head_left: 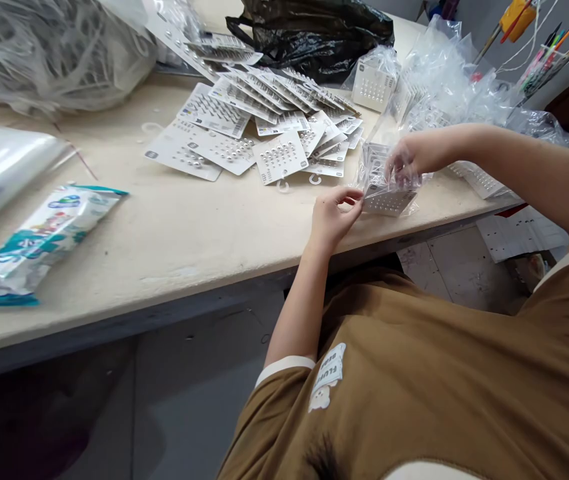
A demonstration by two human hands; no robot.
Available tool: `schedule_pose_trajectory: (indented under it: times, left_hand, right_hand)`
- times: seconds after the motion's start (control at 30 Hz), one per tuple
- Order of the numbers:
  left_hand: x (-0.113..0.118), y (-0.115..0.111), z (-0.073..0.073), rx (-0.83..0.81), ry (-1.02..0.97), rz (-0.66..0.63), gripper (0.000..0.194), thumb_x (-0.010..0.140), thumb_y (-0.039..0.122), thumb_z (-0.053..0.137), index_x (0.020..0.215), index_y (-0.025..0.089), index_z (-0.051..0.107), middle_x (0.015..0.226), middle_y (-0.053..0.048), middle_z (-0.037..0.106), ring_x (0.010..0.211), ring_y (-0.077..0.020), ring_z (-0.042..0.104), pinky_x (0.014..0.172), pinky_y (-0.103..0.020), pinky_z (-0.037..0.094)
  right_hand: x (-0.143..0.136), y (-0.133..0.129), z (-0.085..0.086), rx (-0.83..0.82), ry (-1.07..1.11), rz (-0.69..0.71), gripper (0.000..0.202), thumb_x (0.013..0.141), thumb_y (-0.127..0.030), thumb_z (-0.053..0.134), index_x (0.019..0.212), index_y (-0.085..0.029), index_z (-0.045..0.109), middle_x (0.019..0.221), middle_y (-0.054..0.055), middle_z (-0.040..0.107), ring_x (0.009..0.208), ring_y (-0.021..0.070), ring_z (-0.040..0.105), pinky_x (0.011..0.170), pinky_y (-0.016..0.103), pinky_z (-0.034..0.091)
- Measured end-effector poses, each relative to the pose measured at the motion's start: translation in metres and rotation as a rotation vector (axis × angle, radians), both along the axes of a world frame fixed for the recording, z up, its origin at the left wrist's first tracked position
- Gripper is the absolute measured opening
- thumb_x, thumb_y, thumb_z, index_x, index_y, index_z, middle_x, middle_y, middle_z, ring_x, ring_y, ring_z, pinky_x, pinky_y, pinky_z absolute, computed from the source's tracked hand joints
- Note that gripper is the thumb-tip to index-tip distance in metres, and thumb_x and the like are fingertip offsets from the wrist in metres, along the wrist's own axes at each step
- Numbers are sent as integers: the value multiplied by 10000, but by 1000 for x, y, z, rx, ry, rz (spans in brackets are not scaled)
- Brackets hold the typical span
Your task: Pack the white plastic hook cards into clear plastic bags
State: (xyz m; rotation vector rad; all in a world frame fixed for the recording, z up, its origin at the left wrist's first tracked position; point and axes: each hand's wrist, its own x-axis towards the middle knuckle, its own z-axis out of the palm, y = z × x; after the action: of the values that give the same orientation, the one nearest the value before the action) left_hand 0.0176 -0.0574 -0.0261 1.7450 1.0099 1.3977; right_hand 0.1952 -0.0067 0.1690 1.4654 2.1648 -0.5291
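Observation:
Near the table's front edge lies a clear plastic bag [368,160] with cards of pearl stud earrings [389,201] in it. My left hand [337,210] pinches the bag's near left edge between thumb and fingers. On the opposite side, my right hand [407,160] reaches down at the bag, its fingers bent and partly behind the clear film. What those fingers hold is hidden by the film and blur. To the left of the bag, a loose pile of earring cards [280,157] spreads over the table, several overlapping.
A black plastic bag [319,33] stands behind the pile. More clear bags [444,73] crowd the right back, beside a pen holder [547,63]. A wipes packet [49,240] and a large filled bag [49,53] occupy the left. The table's front edge [164,287] runs before me.

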Motion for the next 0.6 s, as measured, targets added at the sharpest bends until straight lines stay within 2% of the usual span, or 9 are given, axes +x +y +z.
schedule_pose_trajectory:
  times: [0.1, 0.13, 0.23, 0.37, 0.53, 0.6]
  left_hand:
    - [1, 0, 1, 1, 42, -21, 83, 844, 279, 704, 841, 211, 753, 842, -41, 766, 762, -180, 694, 749, -315, 548]
    - [1, 0, 1, 5, 57, -26, 92, 853, 283, 701, 825, 214, 755, 839, -43, 764, 777, -187, 696, 756, -322, 542]
    - [1, 0, 0, 3, 80, -65, 113, 875, 280, 686, 825, 225, 772, 870, -52, 770, 819, -205, 708, 782, -337, 536]
    - [1, 1, -2, 2, 103, -91, 132, 887, 306, 682, 854, 230, 786, 903, -62, 772, 842, -217, 712, 803, -344, 540]
    - [-1, 0, -2, 31, 76, -80, 137, 897, 317, 680, 864, 230, 781, 896, -53, 768, 825, -204, 710, 779, -321, 532]
    - [-1, -2, -1, 45, 74, -55, 136, 899, 325, 685, 852, 235, 776, 874, -44, 769, 796, -199, 706, 756, -314, 523]
  right_hand:
    - [5, 1, -2, -138, 78, -100, 321, 902, -125, 598, 1170, -249, 726, 853, -2, 762, 715, 146, 706, 743, 311, 546]
    - [5, 1, -4, -104, 80, -95, 303, 888, -137, 623, 1154, -238, 728, 833, 1, 754, 709, 150, 701, 739, 315, 543]
    - [0, -4, -13, 56, 0, -23, 247, 812, -154, 720, 1052, -198, 749, 828, 20, 736, 738, 165, 685, 723, 316, 523]
    - [-18, -17, -21, 200, -264, 69, 147, 786, -200, 757, 930, -190, 781, 830, 56, 728, 800, 226, 671, 701, 347, 495]
    - [-30, -30, -19, 185, -357, 179, 179, 812, -171, 707, 966, -218, 784, 888, 61, 732, 860, 235, 651, 723, 345, 461]
    - [-28, -32, -15, 180, -386, 243, 151, 821, -123, 674, 898, -203, 776, 890, 59, 722, 905, 236, 651, 781, 354, 456]
